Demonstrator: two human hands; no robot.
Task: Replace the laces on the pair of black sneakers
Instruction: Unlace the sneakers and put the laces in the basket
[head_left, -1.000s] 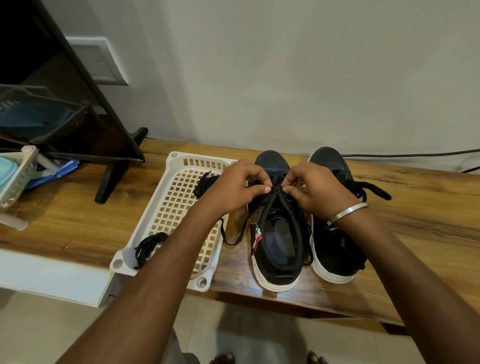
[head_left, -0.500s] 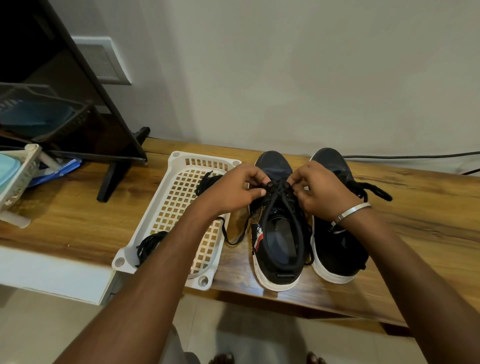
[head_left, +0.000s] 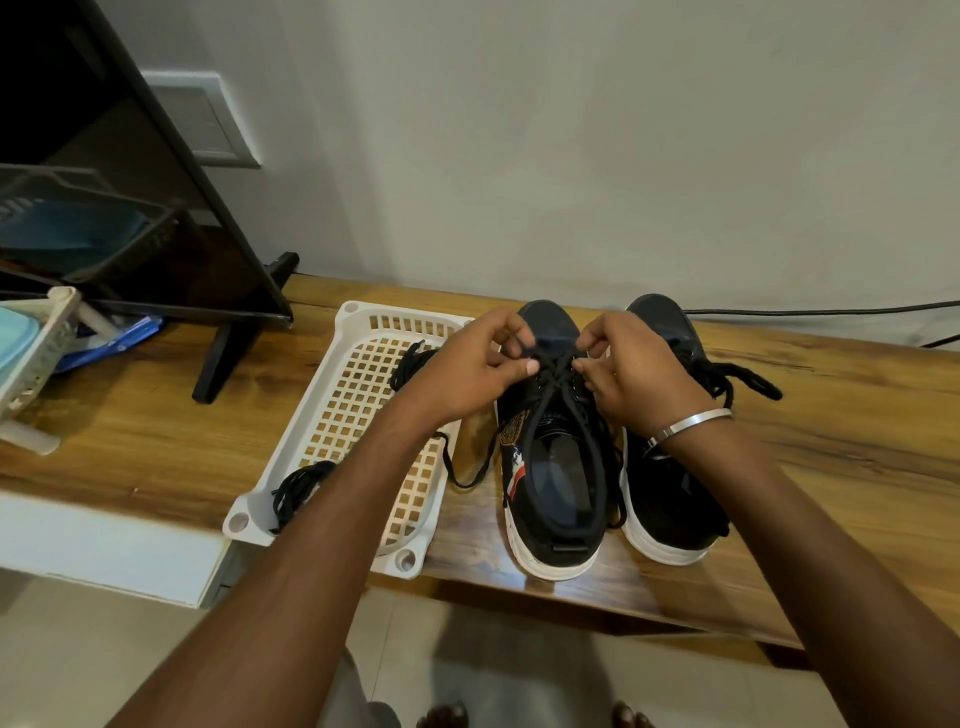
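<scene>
While both hands pinch the lace (head_left: 553, 364) on the left sneaker (head_left: 553, 467), its lacing looks nearly finished. Right sneaker (head_left: 670, 467) appears laced; 2 laces sit in the basket (head_left: 358, 332).

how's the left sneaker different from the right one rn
Both hands, left hand and right hand, pinch lace over the left sneaker; neither hand grips the right sneaker. The left sneaker's lace trails toward the white basket; the right sneaker's lace lies loose on the table's right. The right wrist partly hides the right sneaker. Both are black with white soles, toes toward the wall.
</scene>
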